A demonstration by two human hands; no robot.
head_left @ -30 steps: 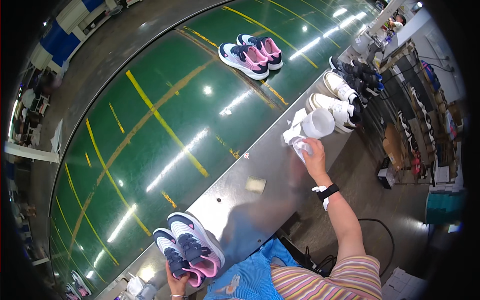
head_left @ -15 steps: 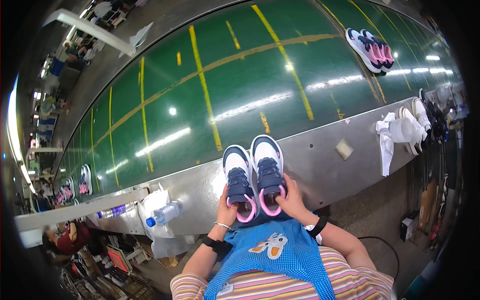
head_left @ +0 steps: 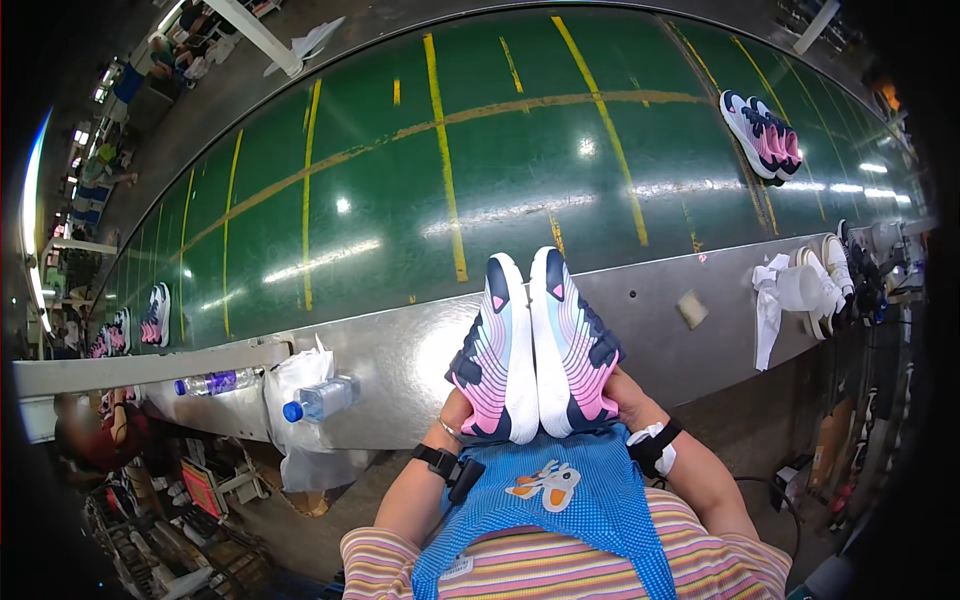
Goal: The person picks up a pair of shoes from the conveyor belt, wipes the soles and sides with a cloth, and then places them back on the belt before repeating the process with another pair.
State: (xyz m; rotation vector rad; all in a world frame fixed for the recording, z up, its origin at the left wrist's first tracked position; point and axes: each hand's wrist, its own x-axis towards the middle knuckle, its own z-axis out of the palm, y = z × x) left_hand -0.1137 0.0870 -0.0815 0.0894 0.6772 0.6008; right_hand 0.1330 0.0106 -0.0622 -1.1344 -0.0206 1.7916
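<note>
My left hand [head_left: 456,411] is closed on the heel end of a sneaker [head_left: 491,352], white, navy and pink with thin curved stripes. A matching sneaker [head_left: 578,350] is gripped at its heel end by my right hand [head_left: 632,398]. Both shoes lie tipped on their outer sides, toes pointing away from me, with their white soles side by side in the middle. Their openings face outward, and the fingers of each hand are largely hidden behind the shoes. The pair is just over the metal ledge [head_left: 420,385], close to my blue apron [head_left: 600,480].
Beyond the ledge runs a green conveyor belt [head_left: 390,215] with yellow lines. Another sneaker pair [head_left: 762,140] stands on it far right, and more shoes [head_left: 157,315] far left. Water bottles [head_left: 322,398] lie left; a pale block [head_left: 691,309] and white shoes [head_left: 826,280] are right.
Both sneakers have been rolled from upright, tops showing, onto their outer sides, so their soles now face each other. My hands have shifted to the outer sides of the heels.
</note>
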